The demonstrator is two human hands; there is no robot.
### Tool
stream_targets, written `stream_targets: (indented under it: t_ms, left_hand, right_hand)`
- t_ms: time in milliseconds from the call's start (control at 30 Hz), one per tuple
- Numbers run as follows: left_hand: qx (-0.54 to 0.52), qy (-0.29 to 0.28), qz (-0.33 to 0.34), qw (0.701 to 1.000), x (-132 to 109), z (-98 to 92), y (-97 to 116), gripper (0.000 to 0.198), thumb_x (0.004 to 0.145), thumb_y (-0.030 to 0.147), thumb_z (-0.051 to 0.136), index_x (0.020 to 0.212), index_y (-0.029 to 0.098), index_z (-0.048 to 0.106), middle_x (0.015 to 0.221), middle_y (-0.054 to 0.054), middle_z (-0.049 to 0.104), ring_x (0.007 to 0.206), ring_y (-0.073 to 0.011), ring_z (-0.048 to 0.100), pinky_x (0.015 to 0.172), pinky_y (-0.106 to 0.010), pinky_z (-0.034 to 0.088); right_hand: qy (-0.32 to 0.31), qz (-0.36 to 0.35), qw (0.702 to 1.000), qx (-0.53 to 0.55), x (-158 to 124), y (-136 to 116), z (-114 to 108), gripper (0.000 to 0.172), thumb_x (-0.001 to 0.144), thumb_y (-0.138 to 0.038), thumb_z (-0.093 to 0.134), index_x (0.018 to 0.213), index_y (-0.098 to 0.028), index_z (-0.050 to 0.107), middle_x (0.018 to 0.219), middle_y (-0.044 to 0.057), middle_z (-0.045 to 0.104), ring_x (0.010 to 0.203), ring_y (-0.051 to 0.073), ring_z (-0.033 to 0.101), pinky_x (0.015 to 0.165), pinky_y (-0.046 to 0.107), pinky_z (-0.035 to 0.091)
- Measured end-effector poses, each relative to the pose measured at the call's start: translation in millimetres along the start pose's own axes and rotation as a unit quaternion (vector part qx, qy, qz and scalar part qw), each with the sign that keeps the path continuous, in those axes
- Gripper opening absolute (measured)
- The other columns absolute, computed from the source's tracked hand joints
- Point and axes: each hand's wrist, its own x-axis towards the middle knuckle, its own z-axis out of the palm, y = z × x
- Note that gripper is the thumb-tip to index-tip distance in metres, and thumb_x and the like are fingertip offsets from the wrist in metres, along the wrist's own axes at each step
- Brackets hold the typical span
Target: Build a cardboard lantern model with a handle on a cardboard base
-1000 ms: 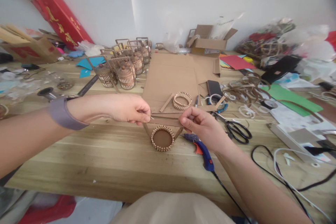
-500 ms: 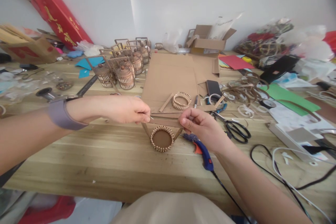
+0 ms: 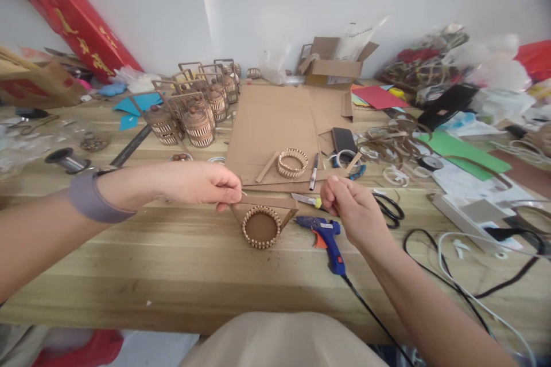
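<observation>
My left hand (image 3: 221, 186) is closed in a pinch, with the tip of a thin pale stick (image 3: 244, 193) showing at its fingertips. Those fingers are at the left end of a flat brown handle (image 3: 271, 202). The handle belongs to a small round basket (image 3: 262, 228), ringed with short pale sticks around a brown base, on the table. My right hand (image 3: 350, 206) is closed, apart from the handle; what it holds, if anything, is hidden. Beside its fingers a utility knife (image 3: 305, 199) points left, partly covered. A blue glue gun (image 3: 329, 241) lies below that hand.
Another stick ring (image 3: 293, 163) and a marker (image 3: 314, 172) lie on a cardboard sheet (image 3: 269, 120). Several lidded baskets (image 3: 198, 126) stand back left. Black scissors (image 3: 390, 209), brown strips (image 3: 390, 140) and cables (image 3: 430, 264) lie to the right.
My right hand has left the handle's right end and moved right, uncovering the knife and more of the glue gun. My left hand stays at the handle's left end. The view has shifted slightly.
</observation>
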Motion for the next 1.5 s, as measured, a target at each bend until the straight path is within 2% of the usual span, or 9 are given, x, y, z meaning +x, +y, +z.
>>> stream_targets:
  t_ms: [200,333,433,533,633,800,1000,1133,1500]
  left_hand:
    - [-0.017,-0.001,-0.011,1.0,2.5,2.4,0.1,0.029,0.09,0.041,0.043,0.076,0.019,0.056,0.075,0.0,0.058,0.066,-0.0132,0.048,0.059,-0.023,0.036]
    - [-0.026,-0.004,-0.013,1.0,2.2,3.4,4.0,0.027,0.09,0.039,0.044,0.077,0.02,0.057,0.071,0.001,0.056,0.063,-0.0125,0.046,0.057,-0.022,0.036]
    - [-0.027,-0.003,-0.022,0.999,1.7,3.6,5.7,0.025,0.09,0.038,0.044,0.079,0.02,0.059,0.069,0.002,0.054,0.061,-0.012,0.044,0.055,-0.021,0.035]
    - [-0.032,-0.001,-0.032,0.999,0.8,3.6,5.7,0.026,0.091,0.039,0.044,0.079,0.02,0.058,0.068,0.002,0.053,0.058,-0.0118,0.042,0.052,-0.021,0.034]
    - [-0.028,0.004,-0.033,0.999,-0.4,4.0,4.8,0.028,0.091,0.041,0.044,0.079,0.02,0.058,0.068,0.002,0.054,0.058,-0.0122,0.044,0.052,-0.022,0.034]
    - [-0.007,0.019,-0.028,0.999,-1.4,5.3,5.2,0.031,0.092,0.042,0.041,0.077,0.021,0.059,0.07,0.001,0.059,0.06,-0.0136,0.048,0.054,-0.023,0.036]
    - [-0.025,0.035,-0.047,0.998,2.0,9.4,7.0,0.028,0.088,0.04,0.046,0.076,0.021,0.061,0.068,0.001,0.06,0.059,-0.0136,0.048,0.053,-0.024,0.035]
    - [-0.063,0.043,-0.038,0.996,5.6,13.6,0.7,0.031,0.087,0.047,0.049,0.074,0.02,0.059,0.067,0.002,0.057,0.058,-0.0123,0.045,0.052,-0.022,0.033]
    - [-0.03,0.045,-0.034,0.998,-1.5,12.4,9.2,0.031,0.089,0.041,0.045,0.074,0.021,0.062,0.065,0.002,0.059,0.056,-0.0133,0.048,0.053,-0.024,0.035]
  right_hand:
    - [0.011,0.005,0.992,-0.122,-3.1,3.3,-23.7,0.064,0.093,-0.067,0.039,0.047,-0.023,0.038,0.043,-0.002,0.041,0.042,0.011,0.037,0.046,0.028,0.029]
    - [0.043,-0.006,0.943,-0.33,2.8,4.7,-46.9,0.059,0.094,-0.063,0.035,0.05,-0.024,0.042,0.045,0.0,0.044,0.046,0.015,0.044,0.05,0.03,0.033]
    - [0.091,-0.054,0.895,-0.433,6.9,13.6,-60.8,0.044,0.09,-0.059,0.043,0.071,-0.022,0.057,0.071,0.007,0.061,0.06,0.02,0.056,0.058,0.034,0.042]
    - [0.114,-0.083,0.883,-0.448,8.8,23.6,-67.4,0.04,0.089,-0.055,0.045,0.099,-0.019,0.061,0.101,0.013,0.064,0.075,0.024,0.064,0.07,0.039,0.048]
    - [0.101,-0.093,0.878,-0.459,10.3,24.2,-66.8,0.034,0.091,-0.05,0.043,0.08,-0.023,0.06,0.088,0.009,0.066,0.077,0.025,0.064,0.073,0.039,0.047]
    - [0.037,-0.076,0.909,-0.408,11.1,2.6,-50.6,0.041,0.089,-0.051,0.049,0.061,-0.023,0.058,0.075,0.007,0.069,0.073,0.022,0.063,0.068,0.034,0.044]
    - [-0.164,0.023,0.968,-0.188,2.4,-25.4,-14.3,0.041,0.092,-0.056,0.047,0.096,-0.02,0.066,0.061,0.0,0.062,0.054,0.014,0.054,0.05,0.026,0.039]
    - [-0.259,0.117,0.952,-0.113,-1.0,-33.0,3.9,0.042,0.088,-0.062,0.05,0.096,-0.022,0.062,0.059,-0.003,0.057,0.045,0.011,0.046,0.041,0.023,0.037]
    - [-0.293,0.143,0.938,-0.118,5.3,-41.8,10.0,0.039,0.086,-0.061,0.051,0.077,-0.023,0.053,0.057,-0.005,0.053,0.044,0.009,0.036,0.041,0.022,0.032]
